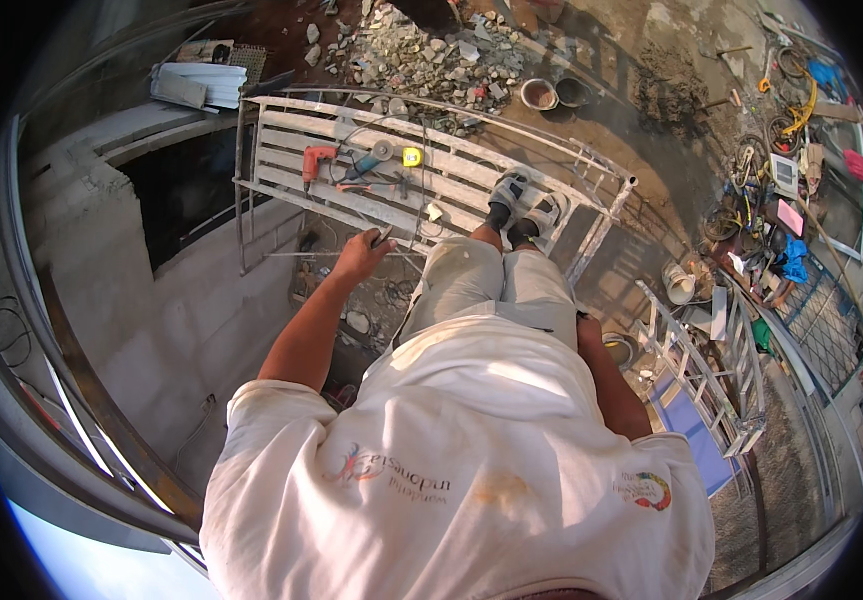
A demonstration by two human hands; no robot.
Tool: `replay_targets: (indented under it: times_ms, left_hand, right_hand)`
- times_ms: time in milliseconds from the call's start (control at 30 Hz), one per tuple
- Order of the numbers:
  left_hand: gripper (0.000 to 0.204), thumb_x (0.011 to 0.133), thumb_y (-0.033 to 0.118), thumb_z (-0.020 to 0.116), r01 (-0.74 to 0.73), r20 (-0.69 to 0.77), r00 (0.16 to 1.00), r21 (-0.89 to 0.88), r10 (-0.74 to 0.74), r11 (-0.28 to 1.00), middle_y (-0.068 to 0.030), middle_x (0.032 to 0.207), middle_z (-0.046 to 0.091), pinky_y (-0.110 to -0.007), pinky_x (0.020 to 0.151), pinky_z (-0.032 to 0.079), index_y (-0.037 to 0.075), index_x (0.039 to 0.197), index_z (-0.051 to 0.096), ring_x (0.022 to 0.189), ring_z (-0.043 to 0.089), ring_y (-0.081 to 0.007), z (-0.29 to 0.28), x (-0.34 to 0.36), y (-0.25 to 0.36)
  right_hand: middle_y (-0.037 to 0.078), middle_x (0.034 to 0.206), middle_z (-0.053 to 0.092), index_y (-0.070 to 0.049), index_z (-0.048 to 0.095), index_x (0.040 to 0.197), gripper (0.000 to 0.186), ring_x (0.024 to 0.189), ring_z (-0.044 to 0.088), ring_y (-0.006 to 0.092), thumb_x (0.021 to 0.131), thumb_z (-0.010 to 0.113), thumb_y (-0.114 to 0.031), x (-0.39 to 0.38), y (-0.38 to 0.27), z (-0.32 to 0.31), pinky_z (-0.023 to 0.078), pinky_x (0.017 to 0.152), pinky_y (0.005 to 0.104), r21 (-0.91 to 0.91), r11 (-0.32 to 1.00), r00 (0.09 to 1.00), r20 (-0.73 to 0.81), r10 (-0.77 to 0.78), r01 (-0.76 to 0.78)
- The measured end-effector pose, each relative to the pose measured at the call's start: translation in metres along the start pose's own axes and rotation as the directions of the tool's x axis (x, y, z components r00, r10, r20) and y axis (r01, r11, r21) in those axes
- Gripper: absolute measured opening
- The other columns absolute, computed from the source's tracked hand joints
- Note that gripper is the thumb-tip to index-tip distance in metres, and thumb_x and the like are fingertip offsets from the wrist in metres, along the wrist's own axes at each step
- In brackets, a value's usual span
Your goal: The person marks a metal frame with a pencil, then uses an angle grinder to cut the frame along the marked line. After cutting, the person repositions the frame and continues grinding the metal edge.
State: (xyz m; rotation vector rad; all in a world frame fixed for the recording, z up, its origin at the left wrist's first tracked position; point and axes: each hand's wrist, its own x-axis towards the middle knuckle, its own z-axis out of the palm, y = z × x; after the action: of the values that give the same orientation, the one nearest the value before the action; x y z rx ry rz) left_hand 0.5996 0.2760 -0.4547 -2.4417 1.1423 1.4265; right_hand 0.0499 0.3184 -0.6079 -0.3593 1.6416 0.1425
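Note:
My left hand (359, 257) is out to the left beside the scaffold platform (461, 190). Its fingers are closed on a small dark object (382, 237) whose kind I cannot make out. Down by my right hip hangs my right hand (587, 328), with its fingers hidden against the trousers (536, 290). On the platform's slats lie a red drill (317, 166), a blue-green angle grinder (372, 158), a yellow tape measure (411, 157) and a hammer (401, 184). A small pale yellow piece (434, 212) rests nearer my feet, which stand in sandals on the slats.
Rubble (431, 65) covers the ground beyond the platform, near two buckets (539, 95). A grey block wall (191, 290) with a dark opening (186, 190) rises at left. To the right are a metal ladder (701, 370), bicycles (748, 165) and mixed clutter.

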Motion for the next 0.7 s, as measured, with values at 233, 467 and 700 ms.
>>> replay_targets:
  times_ms: [233,467,700]
  left_hand:
    - [0.065,0.096,0.056,0.062,0.089,0.005,0.996,0.064,-0.089,0.994,-0.0282,0.122,0.067,-0.047,0.099,0.048,-0.002,0.126,0.066,0.117,0.064,-0.0420,0.007,-0.008,0.008]
    - [0.061,0.101,0.056,0.054,0.093,0.064,0.994,-0.061,-0.089,0.994,-0.0281,0.116,0.069,-0.047,0.097,0.050,0.000,0.122,0.068,0.115,0.064,-0.0465,0.032,0.034,-0.049]
    - [0.067,0.095,0.054,0.066,0.156,0.142,0.981,-0.200,-0.128,0.967,-0.0245,0.131,0.065,-0.043,0.105,0.047,0.001,0.134,0.060,0.124,0.062,-0.0390,0.086,0.118,-0.171]
  right_hand:
    - [0.015,0.107,0.073,0.001,0.068,0.121,0.037,0.091,0.069,0.0260,0.100,0.053,-0.026,0.000,0.001,0.008,0.054,0.078,0.0405,-0.152,0.988,1.000,0.013,-0.021,0.023]
    - [0.011,0.092,0.071,-0.001,0.069,0.108,0.031,0.089,0.070,0.0282,0.096,0.051,-0.022,0.000,0.001,-0.016,0.055,0.079,0.0408,-0.333,0.937,0.971,0.172,0.168,-0.103]
    - [0.012,0.098,0.075,-0.002,0.071,0.102,0.026,0.090,0.072,0.0246,0.091,0.057,-0.020,0.022,0.016,-0.054,0.056,0.079,0.0389,-0.517,0.856,0.850,0.442,0.288,-0.021]
